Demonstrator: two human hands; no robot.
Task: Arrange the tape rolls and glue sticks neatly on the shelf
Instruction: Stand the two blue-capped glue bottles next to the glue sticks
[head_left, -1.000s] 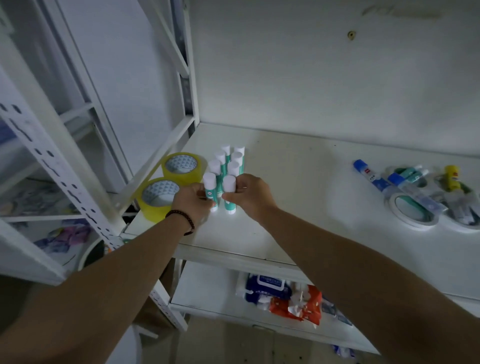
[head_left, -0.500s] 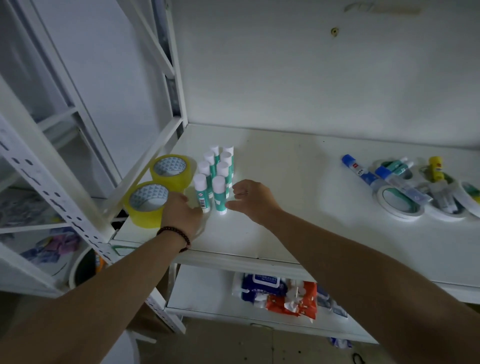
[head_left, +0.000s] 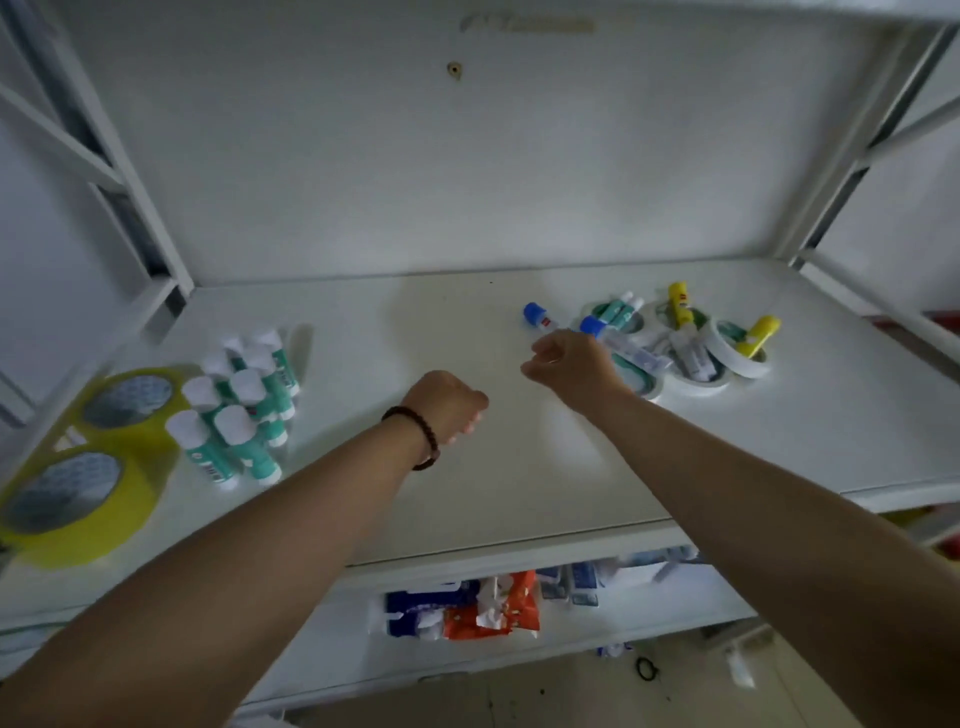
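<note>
The left hand (head_left: 447, 402), loosely curled and empty, hovers at frame centre. The right hand (head_left: 569, 364), also curled and holding nothing, is nearer to the blue-capped glue sticks (head_left: 618, 345), which lie just right of it, long axis diagonal, over the white tape rolls (head_left: 696, 382).

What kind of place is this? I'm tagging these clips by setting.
Probably a storeroom or supply corner: a white metal rack shelf against a bare wall, holding glue sticks and yellow tape rolls, with packaged goods on the lower shelf.
</note>
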